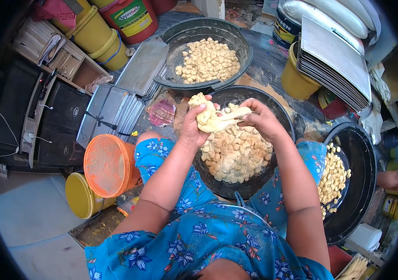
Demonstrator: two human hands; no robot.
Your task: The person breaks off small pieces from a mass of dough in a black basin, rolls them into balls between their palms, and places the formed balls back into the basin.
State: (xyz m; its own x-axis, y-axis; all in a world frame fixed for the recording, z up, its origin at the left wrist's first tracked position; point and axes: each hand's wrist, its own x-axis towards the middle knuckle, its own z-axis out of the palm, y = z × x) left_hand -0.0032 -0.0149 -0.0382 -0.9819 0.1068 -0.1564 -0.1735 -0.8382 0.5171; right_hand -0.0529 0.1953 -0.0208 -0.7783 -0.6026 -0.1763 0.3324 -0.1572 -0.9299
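Observation:
A lump of pale yellow dough [207,119] rests in my left hand [192,126], with the fingers wrapped around it. From it a strip stretches to the right, and my right hand [262,118] pinches the end of that strip. Both hands are above a black basin [283,115] between my knees. Inside this basin lies a heap of small dough pieces [237,157], dusted with flour in the middle. Just beyond it, a dark green basin [204,26] holds more rounded dough pieces [211,61].
To my right, another black basin [363,164] contains cut dough pieces [333,175]. An orange bucket [106,166] and a yellow bucket [80,196] stand at my left. Metal trays are stacked at left [108,108] and right [335,59]. Another person's limb [389,177] shows at far right.

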